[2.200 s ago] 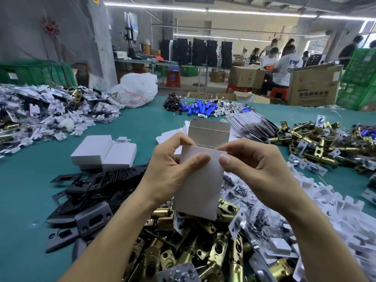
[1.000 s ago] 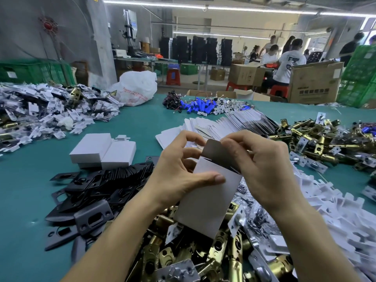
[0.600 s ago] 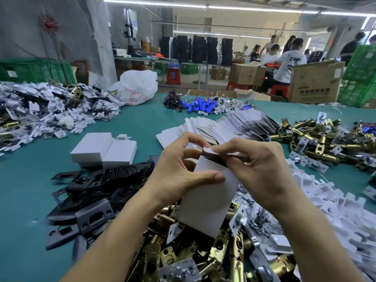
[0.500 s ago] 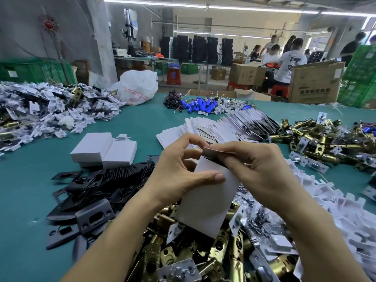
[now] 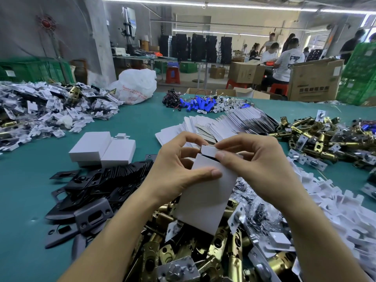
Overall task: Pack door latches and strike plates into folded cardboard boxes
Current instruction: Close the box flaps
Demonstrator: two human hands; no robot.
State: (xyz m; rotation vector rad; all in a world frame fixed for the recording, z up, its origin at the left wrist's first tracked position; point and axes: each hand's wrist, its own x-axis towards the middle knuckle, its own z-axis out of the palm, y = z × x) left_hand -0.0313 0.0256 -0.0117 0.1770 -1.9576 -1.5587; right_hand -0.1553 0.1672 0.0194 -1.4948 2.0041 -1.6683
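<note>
**End flap being tucked on a small white box**

While the white cardboard box [image 5: 205, 200] is held up over the heap of brass door latches [image 5: 219, 249], its upper end flap [image 5: 209, 151] is being folded down toward the opening. The box body is gripped by the left hand [image 5: 179, 174], thumb pressed flat across the front panel and fingers curled behind. The flap is pinched by the right hand [image 5: 258, 165], closed on it between thumb and forefinger. A dark gap is seen between flap and box edge, so the end is judged not yet shut. Whether anything is inside cannot be told.

The step in hand appears to be box forming or closing. Next, the flap's tongue would need to be steered into the slot and pressed home, with the body kept square. Black strike plates [image 5: 97, 186] lie just left on the green table [image 5: 26, 190], beside two finished boxes [image 5: 103, 149]; flat box blanks [image 5: 223, 125] are fanned out beyond.
</note>
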